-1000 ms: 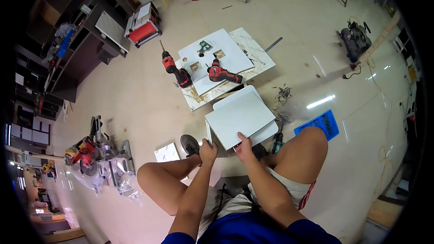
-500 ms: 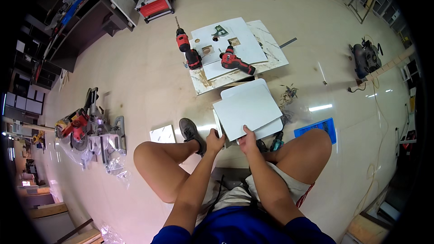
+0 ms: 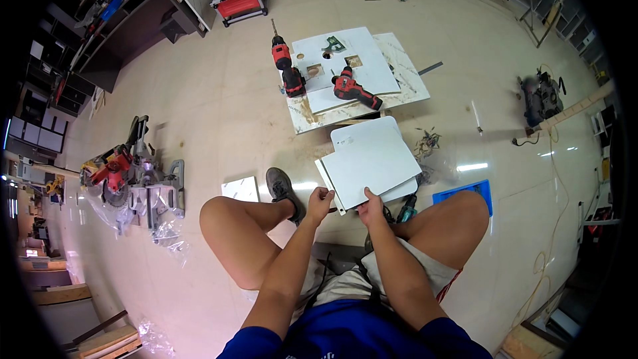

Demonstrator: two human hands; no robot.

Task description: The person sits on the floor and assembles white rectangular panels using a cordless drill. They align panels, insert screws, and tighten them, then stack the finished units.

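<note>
A white rectangular panel (image 3: pixel 372 171) lies tilted in front of me, above another white board with rounded corners (image 3: pixel 362 131). My right hand (image 3: pixel 372 209) grips the panel's near edge, thumb on top and fingers hidden underneath. Along the panel's left side runs a narrow pale strip (image 3: pixel 330 186) with small dark spots at its ends. Beside that strip, my left hand (image 3: pixel 321 205) is closed with its fingers curled together. Whatever it may pinch is too small to make out.
Ahead, a red-black drill (image 3: pixel 286 66) and a second red-black power tool (image 3: pixel 355 90) rest on stacked boards (image 3: pixel 405 83). A mitre saw (image 3: pixel 133 179) stands left. A blue tray (image 3: pixel 465 194) is by my right knee, near a teal tool (image 3: pixel 407 209) and loose screws (image 3: pixel 427 143).
The panel has turned slightly and shifted right, exposing more of the strip on its left side. My left hand has moved slightly right, its fingers now curled beside the strip.
</note>
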